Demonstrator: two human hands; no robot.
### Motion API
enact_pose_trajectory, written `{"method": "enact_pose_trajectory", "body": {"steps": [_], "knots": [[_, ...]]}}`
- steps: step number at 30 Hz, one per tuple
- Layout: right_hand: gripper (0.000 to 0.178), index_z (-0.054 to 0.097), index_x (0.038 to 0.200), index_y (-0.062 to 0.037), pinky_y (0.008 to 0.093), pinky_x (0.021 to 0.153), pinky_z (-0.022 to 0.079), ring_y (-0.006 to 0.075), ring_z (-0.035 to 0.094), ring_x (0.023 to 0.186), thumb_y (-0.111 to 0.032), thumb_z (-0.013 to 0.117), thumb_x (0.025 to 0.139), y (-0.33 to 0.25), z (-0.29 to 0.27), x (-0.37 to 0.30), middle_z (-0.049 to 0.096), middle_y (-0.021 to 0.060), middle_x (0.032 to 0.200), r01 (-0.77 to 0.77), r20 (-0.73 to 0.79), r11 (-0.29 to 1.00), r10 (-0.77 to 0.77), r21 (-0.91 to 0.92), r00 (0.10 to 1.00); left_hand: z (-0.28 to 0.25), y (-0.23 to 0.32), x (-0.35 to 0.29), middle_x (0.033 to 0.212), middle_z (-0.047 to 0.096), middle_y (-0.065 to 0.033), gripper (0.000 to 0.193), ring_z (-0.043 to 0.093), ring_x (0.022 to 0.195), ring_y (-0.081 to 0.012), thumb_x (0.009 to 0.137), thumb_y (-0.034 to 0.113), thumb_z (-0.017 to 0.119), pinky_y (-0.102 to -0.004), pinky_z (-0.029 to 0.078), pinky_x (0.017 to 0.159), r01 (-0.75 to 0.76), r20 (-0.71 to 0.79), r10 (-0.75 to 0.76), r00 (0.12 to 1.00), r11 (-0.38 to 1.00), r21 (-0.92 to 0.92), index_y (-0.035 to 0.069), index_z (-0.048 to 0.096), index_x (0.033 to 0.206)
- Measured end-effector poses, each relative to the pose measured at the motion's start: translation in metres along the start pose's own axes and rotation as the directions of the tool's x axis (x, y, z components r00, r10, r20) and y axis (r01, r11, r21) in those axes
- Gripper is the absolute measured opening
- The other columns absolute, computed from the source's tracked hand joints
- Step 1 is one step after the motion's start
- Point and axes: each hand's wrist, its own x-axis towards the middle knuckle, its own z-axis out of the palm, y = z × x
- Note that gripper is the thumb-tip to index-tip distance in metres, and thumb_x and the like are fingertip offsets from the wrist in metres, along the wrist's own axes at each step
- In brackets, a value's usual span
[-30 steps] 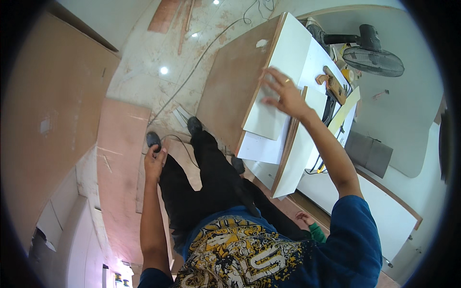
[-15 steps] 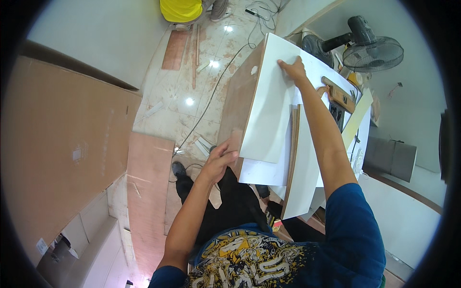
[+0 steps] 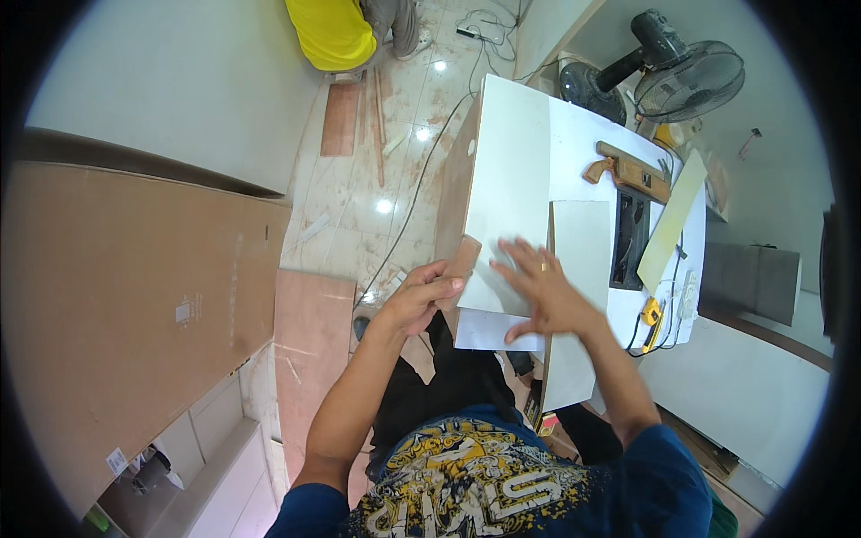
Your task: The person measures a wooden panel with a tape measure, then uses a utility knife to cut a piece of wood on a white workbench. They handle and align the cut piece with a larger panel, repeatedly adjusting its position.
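My left hand grips a small brown block with the thumb on its near end. The block sits at the left long edge of a white-faced wooden panel, whose brown side drops toward the floor. Over the near part of this panel, my right hand is open with fingers spread, slightly smeared by motion. Whether its palm touches the surface I cannot tell. Beside it, on the right, a narrower white board lies lengthwise, its near end jutting past the worktable's edge.
A brown pistol-grip nail gun, a black case, a pale yellow strip and a yellow tape measure lie on the white worktable. Behind stands a dusty fan. A person in yellow crouches at the far left.
My right hand has come back from the panel's far end to its near part. The left hand and block have moved slightly right, and the view has shifted.
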Motion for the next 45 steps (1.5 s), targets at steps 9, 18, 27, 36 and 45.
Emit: {"method": "enact_pose_trajectory", "body": {"steps": [9, 18, 27, 36, 45], "knots": [[0.055, 0.069, 0.128, -0.0124, 0.0454, 0.101, 0.055, 0.0311, 0.067, 0.121, 0.004, 0.072, 0.076, -0.019, -0.076, -0.034, 0.066, 0.0106, 0.136, -0.099, -0.697, 0.919, -0.216, -0.382, 0.683, 0.088, 0.114, -0.029, 0.140, 0.060, -0.0187, 0.062, 0.060, 0.127, -0.0311, 0.099, 0.037, 0.068, -0.0488, 0.050, 0.109, -0.068, 0.313, 0.147, 0.938, 0.966, -0.251, -0.003, 0.052, 0.144], [0.041, 0.070, 0.125, 0.0012, 0.0308, 0.091, 0.053, 0.0161, 0.069, 0.100, -0.016, 0.081, 0.090, -0.024, -0.311, -0.071, 0.074, 0.0082, 0.110, 0.163, -0.881, 0.964, 0.115, 0.210, 0.458, 0.053, 0.129, -0.061, 0.153, 0.052, -0.0191, 0.071, 0.050, 0.140, -0.0304, 0.090, 0.029, 0.077, -0.0404, 0.044, 0.113, -0.647, 0.118, 0.636, 0.762, 0.750, 0.134, -0.003, 0.051, 0.148], [0.036, 0.070, 0.125, 0.0037, 0.0323, 0.092, 0.055, 0.0168, 0.071, 0.100, -0.013, 0.076, 0.094, 0.081, -0.335, 0.030, 0.076, 0.0094, 0.111, 0.278, -0.529, 0.627, 0.254, 0.727, 0.810, -0.015, 0.049, -0.054, 0.166, 0.036, -0.0123, 0.068, 0.041, 0.146, -0.0250, 0.078, 0.020, 0.088, -0.0335, 0.046, 0.107, -0.297, 0.287, 0.233, 0.929, 0.934, 0.201, -0.002, 0.063, 0.138], [0.038, 0.070, 0.125, 0.0026, 0.0324, 0.089, 0.057, 0.0184, 0.072, 0.098, -0.016, 0.078, 0.092, 0.161, -0.190, 0.157, 0.076, 0.0094, 0.111, 0.061, -0.196, 0.385, 0.322, 0.921, 0.926, -0.035, -0.043, -0.070, 0.152, 0.045, -0.0151, 0.060, 0.043, 0.141, -0.0268, 0.081, 0.026, 0.086, -0.0373, 0.033, 0.116, -0.264, 0.088, 0.252, 0.964, 0.851, 0.454, -0.001, 0.065, 0.130], [0.031, 0.071, 0.115, -0.0022, 0.0325, 0.089, 0.058, 0.0182, 0.072, 0.097, -0.018, 0.082, 0.090, 0.186, -0.125, 0.191, 0.074, 0.0068, 0.106, 0.168, -0.238, 0.179, 0.510, 0.969, 0.827, 0.006, -0.034, -0.098, 0.151, 0.045, -0.0160, 0.055, 0.038, 0.145, -0.0277, 0.084, 0.029, 0.083, -0.0402, 0.026, 0.121, -0.388, 0.047, 0.403, 0.914, 0.834, 0.393, 0.000, 0.067, 0.127]]}}
